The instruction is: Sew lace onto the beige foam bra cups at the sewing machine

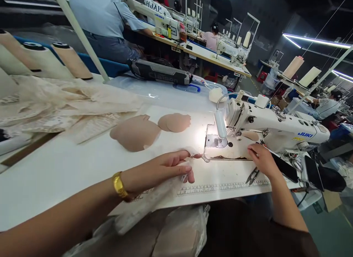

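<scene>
Head view: left hand (168, 168) lies flat, fingers extended, pressing lace fabric (154, 198). Right hand (261, 159) loosely curled beside the sewing machine (275, 126); thread snips (252, 176) lie under its fingers, hold unclear.

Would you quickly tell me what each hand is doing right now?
Left hand: flat, fingers extended, pressing the lace fabric on the table.
Right hand: curled, thread snips at it; whether it grips them cannot be told.

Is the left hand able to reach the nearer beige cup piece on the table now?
Probably yes: the left hand lies on lace, and only bare table separates it from the cup piece.
</scene>
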Tool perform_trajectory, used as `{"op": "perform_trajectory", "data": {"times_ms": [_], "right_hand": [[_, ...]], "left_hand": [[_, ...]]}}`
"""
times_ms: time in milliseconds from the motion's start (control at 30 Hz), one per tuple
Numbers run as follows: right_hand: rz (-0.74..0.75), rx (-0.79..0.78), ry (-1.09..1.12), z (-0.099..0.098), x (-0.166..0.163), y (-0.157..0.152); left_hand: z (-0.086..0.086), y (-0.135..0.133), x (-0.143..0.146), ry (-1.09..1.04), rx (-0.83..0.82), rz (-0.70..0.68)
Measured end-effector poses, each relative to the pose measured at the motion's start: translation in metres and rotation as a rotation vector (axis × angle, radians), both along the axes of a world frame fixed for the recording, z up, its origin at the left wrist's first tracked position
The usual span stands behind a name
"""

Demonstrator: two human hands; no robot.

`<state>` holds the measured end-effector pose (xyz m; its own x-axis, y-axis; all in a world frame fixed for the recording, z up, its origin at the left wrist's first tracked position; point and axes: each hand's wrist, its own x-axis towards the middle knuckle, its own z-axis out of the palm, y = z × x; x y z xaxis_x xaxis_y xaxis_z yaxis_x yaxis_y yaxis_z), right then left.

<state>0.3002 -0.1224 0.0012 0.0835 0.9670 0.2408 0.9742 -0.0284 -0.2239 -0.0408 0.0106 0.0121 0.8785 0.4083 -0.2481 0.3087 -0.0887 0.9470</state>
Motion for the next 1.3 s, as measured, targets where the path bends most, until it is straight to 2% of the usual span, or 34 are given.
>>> {"op": "perform_trajectory", "data": {"times_ms": [100,200,300,367,467,600,700,800,867,933,967,1033,1067,1100,1133,1167,1233,1300], "right_hand": [[0.215,-0.063,0.017,0.000,0.015,-0.053],[0.237,0.043,-0.066,-0.032,0.026,-0.084],[0.123,0.222,-0.090,-0.066,0.018,-0.083],[0.084,0.253,0.018,-0.072,-0.002,-0.072],[0.154,0.227,0.175,-0.057,-0.046,-0.051],[0.274,0.346,0.003,-0.030,-0.104,-0.019],[0.278,0.424,-0.119,-0.025,-0.132,0.002],[0.278,0.437,-0.123,-0.024,-0.143,0.010],[0.260,0.407,-0.101,-0.025,-0.134,0.006],[0.188,0.385,-0.101,-0.029,-0.110,-0.003],[0.128,0.385,-0.125,-0.034,-0.093,-0.009],[-0.016,0.355,-0.205,-0.044,-0.055,-0.020],[-0.054,0.324,-0.252,-0.049,-0.037,-0.025],[-0.064,0.326,-0.295,-0.054,-0.022,-0.028],[-0.071,0.345,-0.327,-0.057,-0.012,-0.029],[-0.066,0.363,-0.328,-0.058,-0.007,-0.030],[-0.005,0.388,-0.232,-0.057,-0.013,-0.026],[0.109,0.369,-0.060,-0.052,-0.033,-0.020]], "left_hand": [[0.000,-0.002,0.000,-0.014,-0.034,-0.009],[-0.003,-0.006,0.006,-0.067,-0.116,-0.053],[-0.010,-0.011,0.018,-0.145,-0.213,-0.102],[-0.014,-0.012,0.024,-0.188,-0.261,-0.116],[-0.015,-0.013,0.027,-0.232,-0.290,-0.123],[-0.013,-0.017,0.026,-0.267,-0.318,-0.121],[-0.013,-0.021,0.030,-0.298,-0.330,-0.134],[-0.007,-0.019,0.026,-0.241,-0.290,-0.162],[0.004,-0.011,0.011,-0.105,-0.160,-0.177],[0.021,0.004,-0.015,0.054,0.128,-0.097],[0.030,0.013,-0.030,0.110,0.341,0.017],[0.044,0.028,-0.057,0.184,0.781,0.355],[0.048,0.032,-0.066,0.206,0.960,0.503],[0.048,0.034,-0.072,0.213,1.089,0.592],[0.045,0.033,-0.073,0.200,1.167,0.605],[0.039,0.029,-0.070,0.165,1.201,0.545],[0.017,0.017,-0.053,0.062,1.197,0.292],[-0.008,0.005,-0.029,0.005,1.228,0.074]]}}
